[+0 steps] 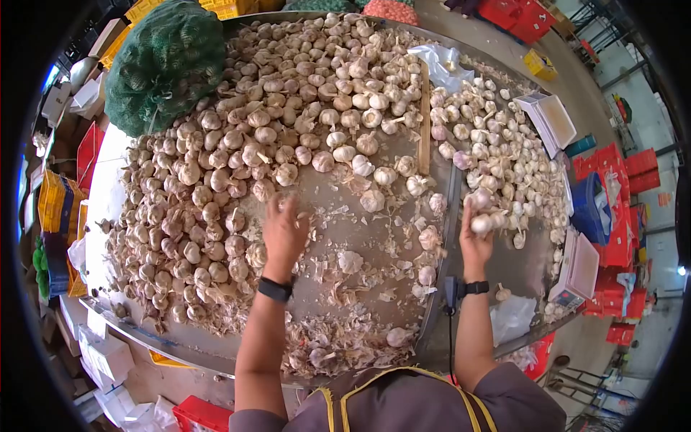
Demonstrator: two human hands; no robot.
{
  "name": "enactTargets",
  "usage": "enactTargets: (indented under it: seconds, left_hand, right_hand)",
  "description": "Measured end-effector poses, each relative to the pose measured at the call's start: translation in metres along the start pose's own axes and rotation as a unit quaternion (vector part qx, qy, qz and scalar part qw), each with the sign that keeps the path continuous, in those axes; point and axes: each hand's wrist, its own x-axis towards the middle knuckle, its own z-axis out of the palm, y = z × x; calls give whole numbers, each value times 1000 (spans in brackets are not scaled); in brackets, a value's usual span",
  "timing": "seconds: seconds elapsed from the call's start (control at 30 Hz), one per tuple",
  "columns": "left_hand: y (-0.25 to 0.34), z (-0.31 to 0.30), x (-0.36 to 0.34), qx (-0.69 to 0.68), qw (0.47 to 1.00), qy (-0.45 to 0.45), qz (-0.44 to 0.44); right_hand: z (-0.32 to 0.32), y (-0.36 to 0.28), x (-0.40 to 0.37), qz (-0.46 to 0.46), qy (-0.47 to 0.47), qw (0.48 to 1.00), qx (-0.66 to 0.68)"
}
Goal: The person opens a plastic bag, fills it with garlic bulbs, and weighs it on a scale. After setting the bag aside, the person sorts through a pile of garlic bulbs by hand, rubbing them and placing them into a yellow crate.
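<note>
Many garlic bulbs (216, 180) cover the left and back of a metal table (338, 191). My left hand (286, 232) is over the right edge of this pile, its fingers apart and no bulb visible in them. On the right, beyond a raised metal divider (445, 237), my right hand (475, 234) is closed around white garlic bulbs (482, 223) beside a second, cleaner-looking pile (504, 151). Loose skins (345, 331) lie along the near edge and middle of the table.
A green net sack of garlic (165, 68) sits at the back left. A wooden strip (425, 119) and a plastic bag (443, 65) stand between the piles. Two scales (551, 122) (576, 268) line the right edge. Another clear bag (512, 320) lies near my right forearm.
</note>
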Motion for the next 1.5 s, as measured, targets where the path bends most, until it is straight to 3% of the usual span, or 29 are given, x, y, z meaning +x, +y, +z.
enactTargets:
  seconds: [0.07, 0.1, 0.17, 0.2, 0.23, 0.27, 0.3, 0.37, 0.43, 0.57, 0.63, 0.7, 0.73, 0.8, 0.83, 0.9, 0.97, 1.03, 1.07, 1.1, 1.13, 1.17, 1.2, 1.23, 1.27, 1.3, 1.37, 1.43, 1.5]
  left_hand:
    - [-13, 3, 10, 26, 1000, -15, -3]
    - [-19, 7, 13, 22, 999, -36, -4]
    - [-31, 23, 16, -11, 996, -83, 17]
    - [-33, 30, 19, -46, 990, -129, 37]
    - [-29, 33, 25, -46, 989, -135, 45]
    - [-22, 34, 32, -83, 986, -145, 27]
    - [-15, 36, 39, -121, 981, -154, 9]
    - [6, 41, 55, -122, 984, -128, -8]
    - [26, 46, 79, -59, 987, -139, -53]
    - [34, 67, 121, 27, 984, -176, -18]
    - [26, 88, 137, 43, 984, -169, -23]
    - [20, 95, 140, 60, 983, -170, -25]
    - [22, 93, 142, 59, 983, -170, -33]
    - [30, 84, 145, 52, 980, -181, -58]
    - [20, 89, 140, 56, 981, -178, -57]
    - [-2, 92, 122, -322, 899, -243, -171]
    - [11, 66, 90, -580, 737, -245, -245]
    - [17, 40, 61, -675, 589, -284, -341]
    - [9, 40, 43, -708, 549, -280, -345]
    - [2, 43, 30, -741, 502, -286, -343]
    - [1, 39, 22, -752, 490, -305, -318]
    - [8, 36, 18, -764, 474, -327, -290]
    - [27, 26, 14, -724, 552, -306, -278]
    - [44, 12, 13, -678, 628, -277, -262]
    - [64, 7, 9, -656, 678, -256, -213]
    - [86, 2, 4, -629, 725, -229, -163]
    - [116, -1, -11, -495, 822, -263, -97]
    - [140, -6, -15, -248, 931, -198, 178]
    - [160, -6, -24, -261, 917, -242, 180]
  right_hand:
    - [-15, -27, 17, -25, 30, 998, 48]
    - [-13, -7, 21, -85, 104, 991, -3]
    - [-61, -2, 51, 71, -22, 975, -212]
    - [-62, 33, 55, 54, 21, 905, -421]
    - [-52, 83, 54, 32, 65, 790, -608]
    - [-44, 127, 51, -2, 24, 644, -765]
    - [-64, 141, 60, -60, -95, 475, -873]
    - [-72, 160, 64, -165, -261, 210, -928]
    - [-84, 168, 68, -158, -248, 134, -946]
    - [-76, 159, 71, -107, -246, 152, -951]
    - [-61, 141, 81, 93, -77, 498, -859]
    - [-22, 124, 90, 197, 52, 658, -725]
    - [-25, 120, 103, 198, 55, 659, -724]
    - [-31, 114, 129, 28, -29, 433, -900]
    - [-26, 120, 132, 27, -32, 436, -899]
    - [-19, 133, 135, 66, -14, 136, -988]
    - [-22, 144, 135, 106, -11, 100, -989]
    - [-19, 155, 129, 110, 0, 50, -993]
    - [-38, 147, 127, 39, -30, 71, -996]
    - [-44, 143, 126, 60, -27, 144, -987]
    - [-45, 139, 124, 122, 21, 186, -975]
    - [-57, 126, 124, 208, 15, 277, -938]
    - [-67, 139, 92, 82, 26, 505, -859]
    - [-59, 147, 72, 213, 111, 695, -677]
    - [-61, 134, 56, 344, 89, 742, -568]
    - [-48, 151, 28, 359, 102, 812, -448]
    - [-57, 142, 0, 349, 145, 845, -379]
    - [-68, 127, -14, 293, 129, 892, -318]
    - [-80, 105, -20, 269, 113, 915, -279]
